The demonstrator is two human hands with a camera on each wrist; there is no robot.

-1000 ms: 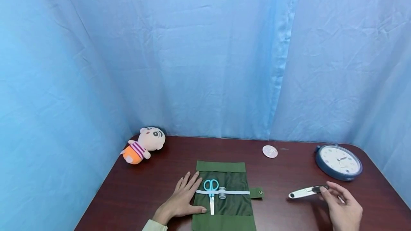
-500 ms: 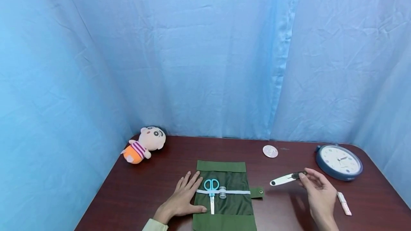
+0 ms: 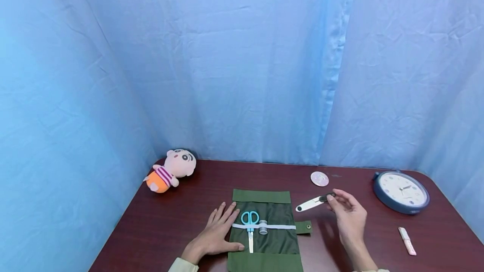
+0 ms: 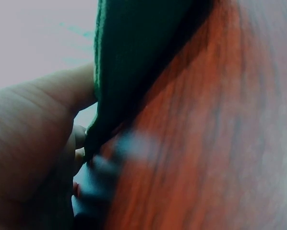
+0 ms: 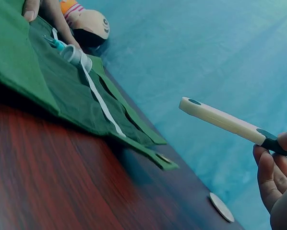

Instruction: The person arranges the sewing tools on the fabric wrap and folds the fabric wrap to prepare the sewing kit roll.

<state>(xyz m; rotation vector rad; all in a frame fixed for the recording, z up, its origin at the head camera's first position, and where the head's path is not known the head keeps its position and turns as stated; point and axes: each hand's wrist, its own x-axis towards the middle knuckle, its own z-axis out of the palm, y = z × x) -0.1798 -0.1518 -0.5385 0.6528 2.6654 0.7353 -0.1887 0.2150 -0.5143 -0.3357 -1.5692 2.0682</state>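
My left hand (image 3: pixel 217 234) rests with spread fingers along the left edge of a green fabric roll-up pouch (image 3: pixel 274 243), the thumb near its lower left part. White elastic (image 3: pixel 281 227) crosses the pouch, and under it sit light-blue-handled scissors (image 3: pixel 250 218) and a grey thread spool (image 3: pixel 263 229). Right of the pouch, above the table, my right hand (image 3: pixel 349 219) pinches the black end of a slim white tool (image 3: pixel 309 204) between thumb and fingers. The tool's white end points left toward the pouch. In the right wrist view the white tool (image 5: pixel 222 119) appears against the curtain.
A snap strap (image 3: pixel 303 227) sticks out from the pouch's right side. Farther back lie a shiny round disc (image 3: pixel 319 179) and a blue-rimmed clock (image 3: pixel 401 190). A small white-and-pink stick (image 3: pixel 407 241) lies at right, a plush doll (image 3: pixel 172 172) at the back left.
My right hand has carried the white tool leftward from near the clock to beside the pouch, uncovering the small white-and-pink stick. The left hand and pouch have stayed put.
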